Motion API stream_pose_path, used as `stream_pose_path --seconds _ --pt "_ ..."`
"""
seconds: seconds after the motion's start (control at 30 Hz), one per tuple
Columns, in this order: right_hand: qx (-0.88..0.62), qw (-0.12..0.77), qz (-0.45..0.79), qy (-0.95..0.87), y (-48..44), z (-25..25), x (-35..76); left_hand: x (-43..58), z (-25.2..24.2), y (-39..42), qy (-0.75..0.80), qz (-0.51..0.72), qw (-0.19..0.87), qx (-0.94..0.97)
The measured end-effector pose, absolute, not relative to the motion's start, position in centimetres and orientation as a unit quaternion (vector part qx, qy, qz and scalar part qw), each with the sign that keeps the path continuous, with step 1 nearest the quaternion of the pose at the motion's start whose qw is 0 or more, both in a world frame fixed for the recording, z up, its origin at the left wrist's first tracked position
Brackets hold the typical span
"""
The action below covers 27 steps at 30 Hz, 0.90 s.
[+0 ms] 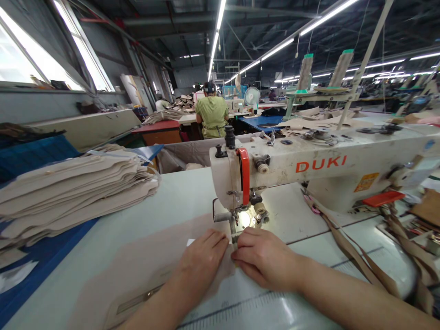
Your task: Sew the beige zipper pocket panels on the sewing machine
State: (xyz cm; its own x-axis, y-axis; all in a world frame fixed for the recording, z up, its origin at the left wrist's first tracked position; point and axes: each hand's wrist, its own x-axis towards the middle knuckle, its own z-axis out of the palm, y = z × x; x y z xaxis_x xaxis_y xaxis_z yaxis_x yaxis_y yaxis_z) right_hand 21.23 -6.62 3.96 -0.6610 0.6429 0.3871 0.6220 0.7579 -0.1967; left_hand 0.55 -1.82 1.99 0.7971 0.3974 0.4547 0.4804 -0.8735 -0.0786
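A large beige fabric panel [137, 256] lies flat on the pale table, its right edge running up to the presser foot of a white sewing machine [282, 160] marked DUKI. My left hand [208, 252] rests on the panel just in front of the foot, fingers pressed together on its edge. Close beside it, my right hand [259, 254] is closed, with thumb and fingertips at the same edge. The machine's lamp [244, 220] lights the needle area. Near my left forearm, the panel has a zippered slot [137, 302]. My fingers partly hide the edge.
A thick stack of beige fabric pieces [75, 188] lies at the left on a blue surface [58, 256]. Beige straps [347, 247] hang down at the right of the machine. Behind it stand thread cones [305, 73]. A person in a green shirt [212, 114] sits further back.
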Motion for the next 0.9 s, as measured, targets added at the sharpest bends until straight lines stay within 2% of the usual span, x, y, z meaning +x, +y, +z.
stream_pose_path --seconds 0.2,0.43,0.6,0.9 --pt "-0.358 0.221 0.019 -0.907 -6.4 3.7 21.3 0.4 1.5 -1.7 -0.250 -0.186 0.095 -0.946" --pt "-0.431 0.173 0.015 -0.885 -6.1 4.0 20.7 0.5 2.3 -2.5 -0.246 -0.170 0.109 -0.948" --pt "-0.442 0.147 0.009 -0.885 -6.3 4.4 20.4 -0.3 2.3 -3.3 -0.270 -0.189 0.074 -0.941" --pt "-0.448 0.157 -0.022 -0.880 -5.9 4.2 20.7 -0.5 1.2 -2.9 -0.285 -0.192 0.065 -0.937"
